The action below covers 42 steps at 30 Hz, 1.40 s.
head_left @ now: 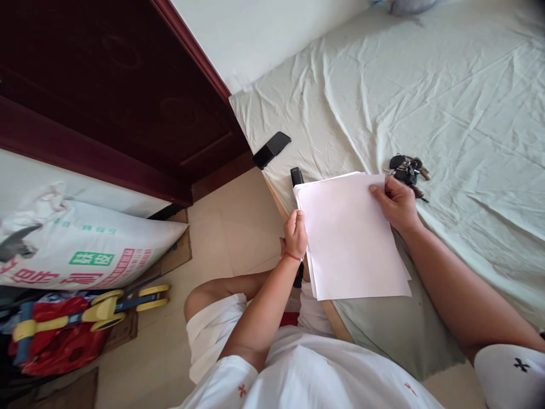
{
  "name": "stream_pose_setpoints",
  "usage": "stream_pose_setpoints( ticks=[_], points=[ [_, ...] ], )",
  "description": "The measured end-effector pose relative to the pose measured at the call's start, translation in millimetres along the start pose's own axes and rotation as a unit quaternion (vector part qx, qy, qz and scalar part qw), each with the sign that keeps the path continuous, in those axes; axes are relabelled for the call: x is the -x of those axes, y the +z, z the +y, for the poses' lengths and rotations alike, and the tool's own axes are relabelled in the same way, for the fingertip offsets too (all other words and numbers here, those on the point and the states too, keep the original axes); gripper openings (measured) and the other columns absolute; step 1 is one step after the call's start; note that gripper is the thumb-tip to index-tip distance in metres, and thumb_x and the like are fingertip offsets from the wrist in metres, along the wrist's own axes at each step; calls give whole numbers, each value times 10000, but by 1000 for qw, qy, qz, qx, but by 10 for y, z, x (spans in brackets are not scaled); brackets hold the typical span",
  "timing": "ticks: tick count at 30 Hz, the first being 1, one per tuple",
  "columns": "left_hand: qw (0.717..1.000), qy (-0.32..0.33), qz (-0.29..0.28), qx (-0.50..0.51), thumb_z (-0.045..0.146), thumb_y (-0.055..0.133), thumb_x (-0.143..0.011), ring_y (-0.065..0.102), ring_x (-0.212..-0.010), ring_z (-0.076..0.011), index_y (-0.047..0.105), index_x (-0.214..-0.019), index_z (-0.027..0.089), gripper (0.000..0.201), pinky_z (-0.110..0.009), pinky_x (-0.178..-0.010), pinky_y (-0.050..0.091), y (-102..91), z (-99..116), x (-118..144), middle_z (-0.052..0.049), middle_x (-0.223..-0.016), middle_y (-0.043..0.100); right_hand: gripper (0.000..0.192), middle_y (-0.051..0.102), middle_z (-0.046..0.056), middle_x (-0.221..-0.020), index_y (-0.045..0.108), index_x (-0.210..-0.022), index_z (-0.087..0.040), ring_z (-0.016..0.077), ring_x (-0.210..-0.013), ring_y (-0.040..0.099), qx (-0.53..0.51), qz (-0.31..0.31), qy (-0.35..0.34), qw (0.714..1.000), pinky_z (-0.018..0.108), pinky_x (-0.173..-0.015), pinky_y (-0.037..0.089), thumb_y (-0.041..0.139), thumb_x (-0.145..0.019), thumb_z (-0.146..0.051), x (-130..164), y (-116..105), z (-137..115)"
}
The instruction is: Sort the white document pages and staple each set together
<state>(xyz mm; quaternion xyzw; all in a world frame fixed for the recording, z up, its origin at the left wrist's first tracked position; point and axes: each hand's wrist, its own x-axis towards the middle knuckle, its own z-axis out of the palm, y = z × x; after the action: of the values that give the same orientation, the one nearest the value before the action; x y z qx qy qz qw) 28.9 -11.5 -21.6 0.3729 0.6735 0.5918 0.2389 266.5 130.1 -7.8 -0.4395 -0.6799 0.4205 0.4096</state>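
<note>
— Bedroom corner: wrinkled pale sheet over the bed (426, 102), dark wooden door (106, 85) to the left, tiled floor below.

— Stack of white paper (353, 238) at the bed's near edge, pinched by left hand (295, 233) and right hand (395, 201), fingers closed on opposite sides.

— Squaring the sheets, probably (edges slightly fanned). Next: tapping flush, firm grip needed. Stapler-like black thing (297, 176) just beyond; keys (406, 167), phone (271, 149) near.

A stack of paper (353, 238) is lying on the bed (447, 102); keys (406, 168) are sitting just far-right of it, a phone (271, 149) far-left near the bed's corner.
</note>
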Motion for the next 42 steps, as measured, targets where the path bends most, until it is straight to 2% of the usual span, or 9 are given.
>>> stream_pose_setpoints(
  ticks=[11,14,17,19,23,28,34,39,42],
  points=[
    [998,15,-23,-62,870,484,-919,344,-599,-134,415,-692,240,673,-310,-608,279,2,55,11,52,-616,369,332,375,-43,-615,553,-771,-215,106,-565,321,29,26,-9,999,269,-532,259,681,-920,-483,16,49,-43],
    [997,21,-22,-72,854,468,-939,352,-605,-138,422,-709,242,656,-314,-618,293,-10,27,8,50,-622,378,234,474,-26,-710,655,-968,-226,127,-615,421,47,49,-28,997,279,-575,365,694,-906,-448,-4,63,13],
    [997,25,-7,-74,837,469,-953,397,-635,-145,458,-735,239,637,-315,-646,340,-38,-26,1,39,-655,425,433,632,52,-1035,639,-1217,-256,176,-828,592,19,65,-33,997,316,-699,519,751,-859,-472,-38,75,111],
    [998,20,9,-64,836,475,-952,446,-664,-154,497,-757,238,629,-318,-679,398,-54,-64,-10,29,-678,460,570,662,87,-1206,588,-1313,-275,207,-974,653,-28,38,-25,999,358,-823,579,776,-841,-534,-60,70,176],
    [999,-12,36,-7,818,532,-939,651,-902,-215,643,-892,229,601,-346,-884,539,-55,-126,-41,-25,-824,635,755,732,83,-1193,498,-1429,-295,240,-1046,720,-105,-90,31,990,431,-970,600,779,-839,-674,-97,14,204],
    [992,-69,32,102,820,590,-906,617,-1397,-268,707,-1244,243,679,-385,-1211,472,-50,-73,-122,-101,-1337,735,933,649,126,-1476,532,-1465,-295,319,-1363,634,-134,-86,70,985,498,-1141,552,894,-709,-705,-89,-118,-50],
    [981,-74,46,175,831,649,-858,552,-1485,-247,683,-1281,257,714,-370,-1278,410,-20,186,-370,-88,-1501,659,644,811,115,-1065,765,-1133,-206,337,-1007,791,-192,-242,241,920,516,-928,666,997,-638,-547,121,-225,-393],
    [966,-44,38,251,859,716,-778,618,-1336,-227,656,-1112,254,694,-369,-1195,480,169,447,-543,-83,-1263,698,568,819,95,-1031,777,-1006,-206,302,-927,792,-203,-118,228,945,505,-877,670,1025,-577,-483,249,-163,-569],
    [964,18,-62,260,840,769,-741,666,-1137,-213,622,-966,241,657,-351,-1058,549,185,608,-598,-50,-1025,674,569,809,80,-1051,763,-984,-224,310,-983,779,-170,-7,156,973,500,-887,661,1002,-586,-552,261,-152,-723]
  ],
)
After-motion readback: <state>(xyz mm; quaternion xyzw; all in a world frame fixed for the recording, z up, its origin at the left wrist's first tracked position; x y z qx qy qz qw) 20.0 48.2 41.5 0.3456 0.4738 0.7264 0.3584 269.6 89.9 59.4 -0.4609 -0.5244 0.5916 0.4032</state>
